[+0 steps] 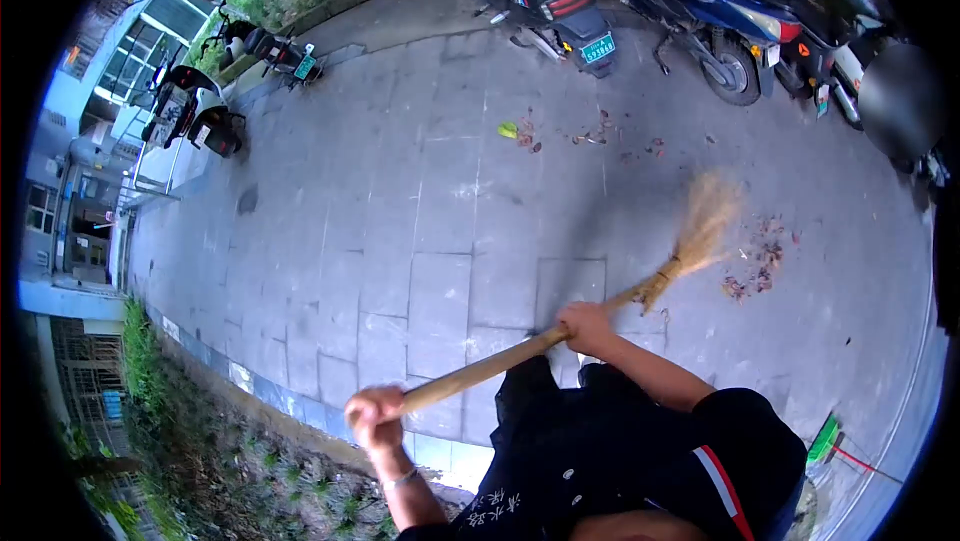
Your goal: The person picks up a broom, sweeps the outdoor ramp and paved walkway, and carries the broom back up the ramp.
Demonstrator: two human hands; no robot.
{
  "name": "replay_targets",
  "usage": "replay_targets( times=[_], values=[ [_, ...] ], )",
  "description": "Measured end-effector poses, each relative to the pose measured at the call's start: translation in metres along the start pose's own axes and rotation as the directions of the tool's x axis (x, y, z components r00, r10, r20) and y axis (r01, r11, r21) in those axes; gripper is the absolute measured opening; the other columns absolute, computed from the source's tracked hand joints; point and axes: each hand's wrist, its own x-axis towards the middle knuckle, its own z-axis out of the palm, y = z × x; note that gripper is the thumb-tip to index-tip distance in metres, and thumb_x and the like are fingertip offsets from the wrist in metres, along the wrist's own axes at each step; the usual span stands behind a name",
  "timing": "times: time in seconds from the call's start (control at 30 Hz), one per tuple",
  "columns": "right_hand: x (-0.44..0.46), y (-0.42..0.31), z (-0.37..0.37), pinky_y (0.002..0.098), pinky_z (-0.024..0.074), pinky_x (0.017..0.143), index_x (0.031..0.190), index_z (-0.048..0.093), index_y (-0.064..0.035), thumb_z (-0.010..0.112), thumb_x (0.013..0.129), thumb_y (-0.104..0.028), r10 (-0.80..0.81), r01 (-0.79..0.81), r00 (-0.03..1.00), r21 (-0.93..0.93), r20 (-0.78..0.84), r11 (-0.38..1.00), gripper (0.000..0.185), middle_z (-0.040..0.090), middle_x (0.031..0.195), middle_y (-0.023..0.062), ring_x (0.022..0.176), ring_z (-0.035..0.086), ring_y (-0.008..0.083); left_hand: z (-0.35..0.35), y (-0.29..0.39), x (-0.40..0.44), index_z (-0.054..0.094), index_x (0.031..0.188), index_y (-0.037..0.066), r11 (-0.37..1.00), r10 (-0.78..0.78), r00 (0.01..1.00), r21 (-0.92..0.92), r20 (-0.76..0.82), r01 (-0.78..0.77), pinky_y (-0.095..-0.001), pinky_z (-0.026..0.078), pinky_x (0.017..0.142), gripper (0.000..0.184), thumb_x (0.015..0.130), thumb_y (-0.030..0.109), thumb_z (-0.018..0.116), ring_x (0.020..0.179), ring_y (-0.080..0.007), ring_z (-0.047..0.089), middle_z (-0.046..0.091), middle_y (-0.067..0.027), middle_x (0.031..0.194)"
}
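Observation:
A straw broom (480, 371) with a long pale wooden handle slants across the front of my body. My left hand (375, 413) is wrapped round the handle's upper end, at the lower left. Further down the shaft, just above the binding, my right hand (587, 328) grips it. The bristles (708, 213) fan out, somewhat blurred, over the grey paving (430, 211). Just right of them lies a loose patch of dry brown leaves (768, 259). More dry leaves (600, 129) are scattered farther forward, near a yellow-green leaf (508, 129).
Several parked scooters (565, 6) line the far side, with a blue one (725, 16) among them. Two more two-wheelers (195, 111) stand at the left near a building. A planted bed (240, 461) borders the lower left. A green-headed tool (824, 438) with a red handle lies at right.

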Motion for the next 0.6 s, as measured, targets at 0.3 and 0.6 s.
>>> replay_targets(
  times=[0.3,0.6],
  values=[
    [0.198,-0.107,0.049,0.039,0.0383,0.061,0.064,0.049,-0.01,0.056,0.056,-0.002,-0.505,0.451,0.86,0.354,0.072,0.819,0.014,0.052,0.067,0.0063,0.071,0.052,0.0275,0.007,0.072,0.006,0.041,0.066,0.007,0.649,0.528,0.837,0.567,0.144,-0.507,-0.0371,0.042,0.063,0.023,0.08,0.024,0.048,0.056,-0.0173,0.045,0.046,-0.0063,0.058],
    [0.286,0.0,0.097,0.0397,0.0376,0.059,0.065,0.049,-0.0128,0.061,0.051,-0.01,-0.22,0.199,0.975,0.325,0.029,0.924,0.019,0.053,0.065,0.0047,0.068,0.052,0.027,-0.019,-0.018,0.165,0.042,0.064,0.008,0.875,0.266,0.961,0.398,0.078,-0.275,-0.0316,0.038,0.049,0.014,0.071,0.015,0.051,0.046,-0.0135,0.04,0.044,-0.0024,0.054]
  ],
)
